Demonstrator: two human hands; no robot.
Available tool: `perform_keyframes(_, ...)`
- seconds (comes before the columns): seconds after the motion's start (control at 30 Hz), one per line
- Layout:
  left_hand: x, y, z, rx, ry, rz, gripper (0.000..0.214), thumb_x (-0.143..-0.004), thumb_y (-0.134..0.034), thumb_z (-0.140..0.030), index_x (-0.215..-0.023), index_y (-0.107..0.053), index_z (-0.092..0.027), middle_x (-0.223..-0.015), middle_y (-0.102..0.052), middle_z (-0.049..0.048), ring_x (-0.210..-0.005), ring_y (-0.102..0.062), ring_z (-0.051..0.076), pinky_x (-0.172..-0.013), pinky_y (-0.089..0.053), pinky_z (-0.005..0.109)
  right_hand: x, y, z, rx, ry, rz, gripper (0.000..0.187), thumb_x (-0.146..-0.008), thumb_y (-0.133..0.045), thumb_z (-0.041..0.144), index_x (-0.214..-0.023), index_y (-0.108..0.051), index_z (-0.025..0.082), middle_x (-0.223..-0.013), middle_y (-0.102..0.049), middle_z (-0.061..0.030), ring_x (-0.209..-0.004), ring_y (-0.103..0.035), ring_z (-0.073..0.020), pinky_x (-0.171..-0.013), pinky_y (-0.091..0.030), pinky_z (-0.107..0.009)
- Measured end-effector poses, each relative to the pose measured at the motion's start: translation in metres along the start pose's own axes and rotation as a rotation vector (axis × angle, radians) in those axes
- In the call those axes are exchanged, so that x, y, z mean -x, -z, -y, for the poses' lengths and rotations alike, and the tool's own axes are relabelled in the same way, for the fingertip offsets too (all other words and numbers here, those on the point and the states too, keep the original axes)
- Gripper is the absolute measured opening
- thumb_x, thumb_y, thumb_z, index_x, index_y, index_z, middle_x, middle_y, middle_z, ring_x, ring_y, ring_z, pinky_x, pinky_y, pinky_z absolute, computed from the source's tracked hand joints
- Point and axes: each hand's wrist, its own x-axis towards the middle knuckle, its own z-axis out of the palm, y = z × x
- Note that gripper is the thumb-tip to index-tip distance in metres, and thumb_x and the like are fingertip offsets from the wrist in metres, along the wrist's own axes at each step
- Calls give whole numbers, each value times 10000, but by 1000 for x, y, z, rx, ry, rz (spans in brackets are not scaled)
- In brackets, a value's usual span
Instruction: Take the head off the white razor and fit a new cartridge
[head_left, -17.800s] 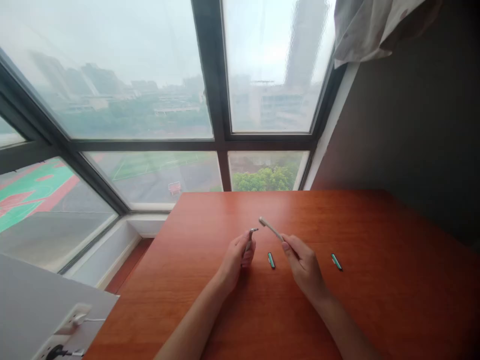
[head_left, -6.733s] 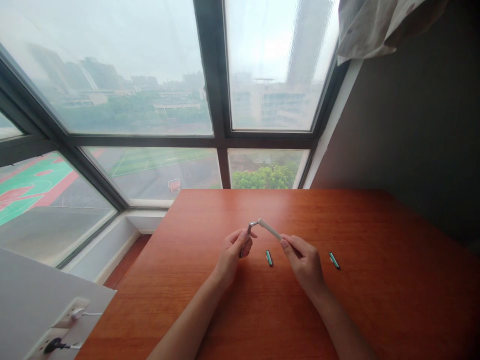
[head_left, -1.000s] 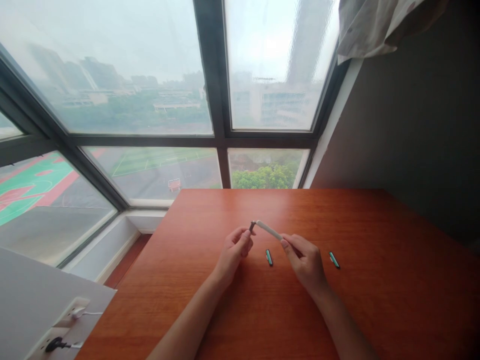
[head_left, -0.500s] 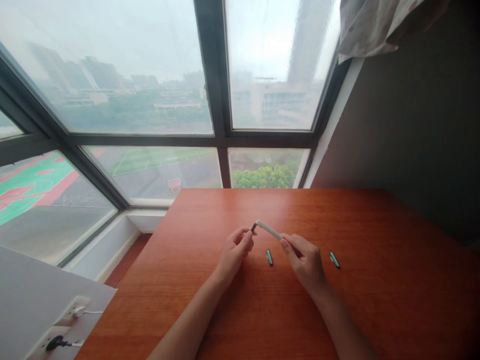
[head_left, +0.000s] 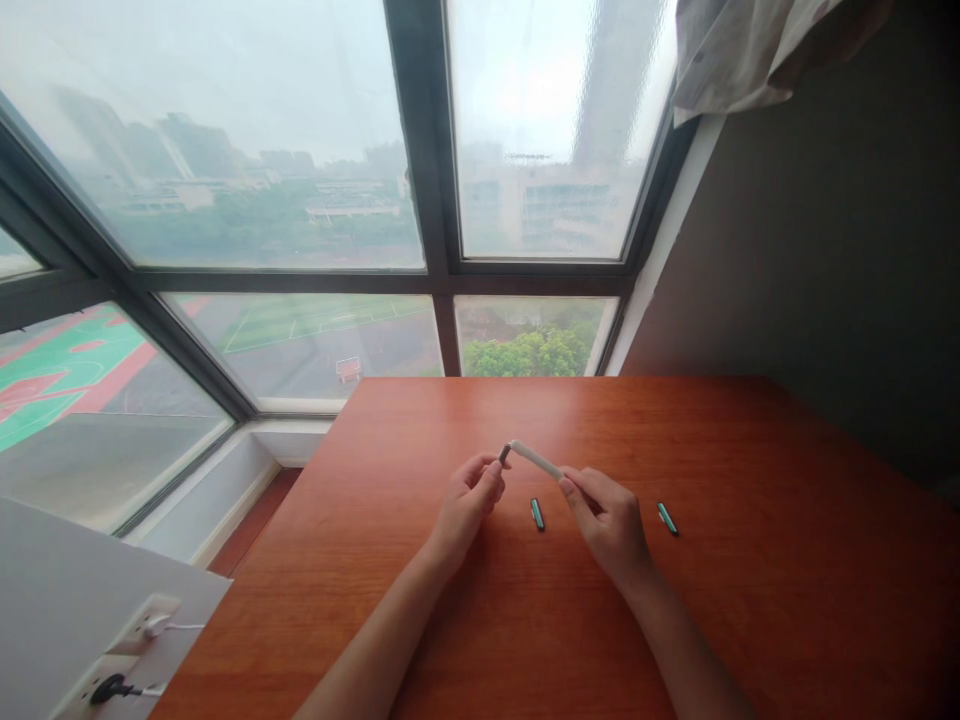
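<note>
My left hand (head_left: 463,508) pinches a small dark razor cartridge (head_left: 505,453) between thumb and fingers. In my right hand (head_left: 611,518) is a pale razor handle (head_left: 537,460), gripped near its lower end and slanting up to the left. The handle's tip meets or nearly meets the cartridge; whether the two are joined I cannot tell. On the tabletop between my hands lies a green and black razor cartridge (head_left: 537,514). Another razor cartridge (head_left: 667,518), of the same colours, rests to the right of my right hand.
The reddish-brown wooden table (head_left: 420,640) reaches to the window frame (head_left: 442,283). A dark wall (head_left: 810,260) stands at the right, with a curtain (head_left: 735,60) hanging above. Wall sockets with a black plug (head_left: 112,688) are at the lower left.
The cartridge in my left hand has turned slightly at the handle's tip and now shows a lighter edge. Both hands stay almost in place; the view has shifted very slightly.
</note>
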Motion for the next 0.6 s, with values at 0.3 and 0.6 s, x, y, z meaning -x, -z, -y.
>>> perform_keyframes(0.3,0,0,-2,11,4,-43,364,-767,-630,-505,-859,-582,-156,-524,-378,-66,-458,-300,61,-421,-177,182,0,0,-2,5,3,-15,272,-919,-479,333,-957,-705,186,-710,-644,-51,-632,-584,-174,-598,-439,-264)
perform_keyframes(0.6,-1,1,-2,-6,0,-48,351,-779,-618,-495,-860,-580,-155,-524,-388,-63,-459,-309,63,-425,-186,186,0,0,-2,-1,-17,-6,267,-918,-487,333,-944,-702,178,-673,-608,-37,-602,-555,-167,-574,-411,-260)
